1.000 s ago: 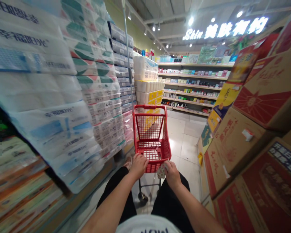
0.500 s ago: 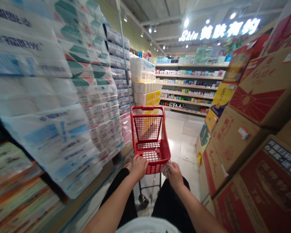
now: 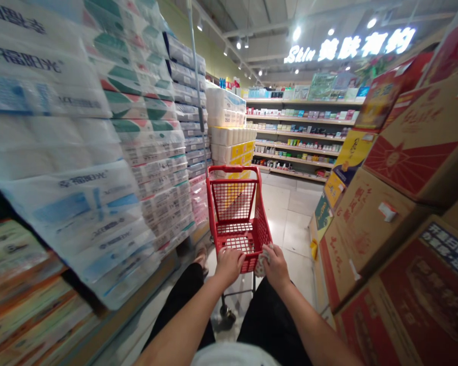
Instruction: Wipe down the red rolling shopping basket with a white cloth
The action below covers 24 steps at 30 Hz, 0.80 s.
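A small red shopping cart (image 3: 236, 213) with a mesh basket stands in the aisle in front of me; nothing shows in the basket. My left hand (image 3: 229, 266) is closed round the cart's near handle. My right hand (image 3: 275, 266) grips the same handle beside it, with a crumpled whitish cloth or paper (image 3: 262, 258) bunched under its fingers. My legs in dark trousers show below the cart, one foot forward by the left wheel.
Stacked packs of toilet paper (image 3: 99, 168) wall the left side of the aisle. Red and brown cardboard cartons (image 3: 397, 203) are piled on the right. Pale floor tiles (image 3: 293, 229) run ahead to shelves of small goods (image 3: 301, 147) under a lit sign.
The cart and both hands have rolled slightly forward along the aisle, and the view has swung a little. Both grips are unchanged.
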Each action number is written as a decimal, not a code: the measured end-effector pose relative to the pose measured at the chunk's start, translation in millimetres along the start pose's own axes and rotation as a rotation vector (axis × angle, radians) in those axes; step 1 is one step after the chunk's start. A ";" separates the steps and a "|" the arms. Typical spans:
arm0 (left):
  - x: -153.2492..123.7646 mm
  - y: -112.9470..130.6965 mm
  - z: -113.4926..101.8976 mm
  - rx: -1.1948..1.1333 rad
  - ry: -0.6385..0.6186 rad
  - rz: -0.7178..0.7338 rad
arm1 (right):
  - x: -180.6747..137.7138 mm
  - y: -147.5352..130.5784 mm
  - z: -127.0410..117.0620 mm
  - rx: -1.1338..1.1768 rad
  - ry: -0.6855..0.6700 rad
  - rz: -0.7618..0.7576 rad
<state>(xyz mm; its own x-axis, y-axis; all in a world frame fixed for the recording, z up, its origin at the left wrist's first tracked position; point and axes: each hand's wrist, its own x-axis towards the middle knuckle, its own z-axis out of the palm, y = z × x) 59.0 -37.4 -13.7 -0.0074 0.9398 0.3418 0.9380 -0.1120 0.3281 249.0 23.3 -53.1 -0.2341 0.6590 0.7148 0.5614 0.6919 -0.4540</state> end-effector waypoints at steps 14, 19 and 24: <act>-14.3 -20.0 -21.9 0.029 0.014 -0.063 | -12.6 -41.3 -1.6 -0.059 -0.275 0.003; -18.3 -28.0 -30.2 0.106 -0.017 -0.066 | -13.5 -54.7 -6.6 0.084 -0.298 0.005; -20.6 -5.3 -12.6 0.153 -0.097 0.085 | 2.1 -60.1 -22.0 0.165 -0.077 0.078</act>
<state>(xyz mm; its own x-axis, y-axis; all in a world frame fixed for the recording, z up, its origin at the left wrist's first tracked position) 49.7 -60.3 -11.4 0.1006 0.9567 0.2732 0.9756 -0.1487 0.1613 232.2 -23.4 -12.7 -0.2589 0.7289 0.6338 0.4436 0.6726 -0.5923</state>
